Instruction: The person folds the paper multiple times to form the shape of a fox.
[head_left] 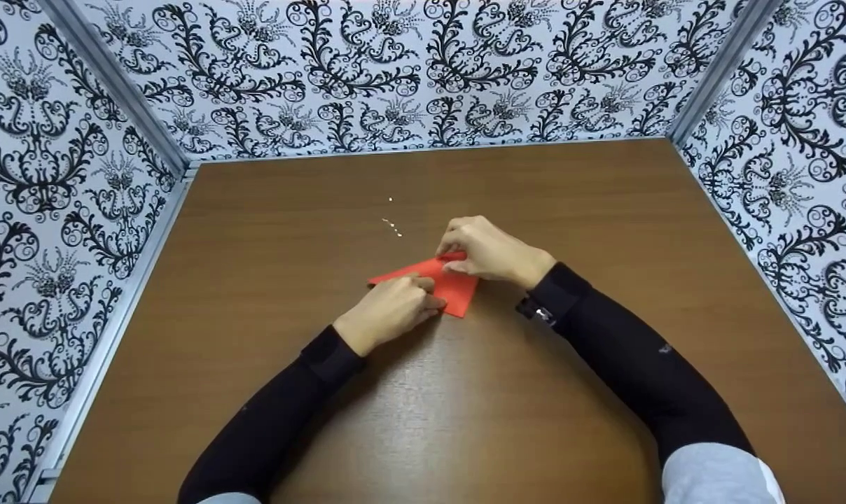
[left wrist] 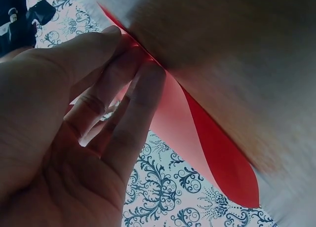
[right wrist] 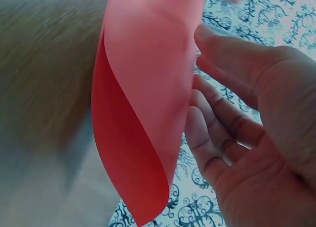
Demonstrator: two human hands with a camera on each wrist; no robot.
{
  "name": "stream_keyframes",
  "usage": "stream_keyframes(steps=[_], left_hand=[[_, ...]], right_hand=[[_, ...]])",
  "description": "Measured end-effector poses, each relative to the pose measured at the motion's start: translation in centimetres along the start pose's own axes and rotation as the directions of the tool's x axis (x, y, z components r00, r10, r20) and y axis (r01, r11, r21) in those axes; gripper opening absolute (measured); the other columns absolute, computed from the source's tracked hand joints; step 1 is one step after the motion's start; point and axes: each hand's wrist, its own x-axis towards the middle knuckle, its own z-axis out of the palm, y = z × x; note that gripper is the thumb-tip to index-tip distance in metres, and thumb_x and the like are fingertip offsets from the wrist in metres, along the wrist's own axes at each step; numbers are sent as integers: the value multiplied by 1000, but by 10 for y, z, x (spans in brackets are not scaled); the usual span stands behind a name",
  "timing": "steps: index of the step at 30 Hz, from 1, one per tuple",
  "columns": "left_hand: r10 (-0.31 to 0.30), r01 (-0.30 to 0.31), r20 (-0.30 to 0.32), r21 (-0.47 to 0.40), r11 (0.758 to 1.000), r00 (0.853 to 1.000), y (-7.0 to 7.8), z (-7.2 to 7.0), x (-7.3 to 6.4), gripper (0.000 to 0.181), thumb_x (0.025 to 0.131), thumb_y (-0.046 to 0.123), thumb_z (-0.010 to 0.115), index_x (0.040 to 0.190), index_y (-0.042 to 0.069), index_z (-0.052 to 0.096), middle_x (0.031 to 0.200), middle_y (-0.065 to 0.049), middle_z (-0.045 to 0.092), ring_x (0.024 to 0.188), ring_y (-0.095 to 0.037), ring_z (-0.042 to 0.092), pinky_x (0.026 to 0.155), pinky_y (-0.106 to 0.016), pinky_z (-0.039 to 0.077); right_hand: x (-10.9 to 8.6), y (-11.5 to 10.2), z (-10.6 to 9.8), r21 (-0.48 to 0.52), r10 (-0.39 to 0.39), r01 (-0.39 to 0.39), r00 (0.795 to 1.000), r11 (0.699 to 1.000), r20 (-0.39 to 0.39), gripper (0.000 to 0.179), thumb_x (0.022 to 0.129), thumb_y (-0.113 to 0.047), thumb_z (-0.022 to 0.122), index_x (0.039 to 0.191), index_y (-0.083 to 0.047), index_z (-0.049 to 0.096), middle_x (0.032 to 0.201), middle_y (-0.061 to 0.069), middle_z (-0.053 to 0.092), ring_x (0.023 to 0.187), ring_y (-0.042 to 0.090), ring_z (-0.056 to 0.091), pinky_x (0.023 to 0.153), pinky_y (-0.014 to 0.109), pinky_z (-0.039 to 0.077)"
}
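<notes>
A red sheet of paper (head_left: 458, 290), bent over on itself, lies on the wooden table between both hands. At its near left side, the left hand (head_left: 395, 308) holds it with bent fingers and thumb. In the left wrist view, the left hand's fingertips (left wrist: 153, 71) meet the red paper (left wrist: 224, 172) close to the tabletop. The right hand (head_left: 493, 248) pinches the paper's far right edge between thumb and fingers. Seen in the right wrist view, the paper (right wrist: 143, 79) curls in a loose roll, with the right hand's thumb (right wrist: 217, 44) against its edge.
Small white specks (head_left: 393, 225) show on the brown table (head_left: 290, 210) beyond the paper. Walls with a black-and-white scroll pattern (head_left: 367, 70) enclose the table's back, left and right. Black sleeves (head_left: 619, 357) cover the forearms.
</notes>
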Motion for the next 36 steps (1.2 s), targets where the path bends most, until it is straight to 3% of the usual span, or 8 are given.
stream_keyframes(steps=[6,20,36], left_hand=[[-18,18,-6,8,1000,1000,2,1,1,4,104,13,88,101,15,88,92,-7,73,81,-24,77,77,-39,68],[-30,31,-17,43,999,999,5,-2,3,7,106,17,86,99,16,87,94,-7,75,89,-28,75,79,-41,67],[-52,51,-14,-42,998,999,6,-1,2,13,110,14,80,100,9,86,91,-7,73,84,-25,71,74,-39,65]], right_hand=[[11,6,7,1,24,-25,998,1000,52,20,96,-6,95,114,-1,89,108,19,82,103,38,81,93,49,70],[19,21,18,20,53,-53,998,998,28,10,100,-8,92,109,-3,90,106,18,83,100,35,82,92,48,70],[21,25,24,50,139,-140,990,989,15,12,103,-14,91,112,-6,91,106,16,82,101,33,80,91,45,70]])
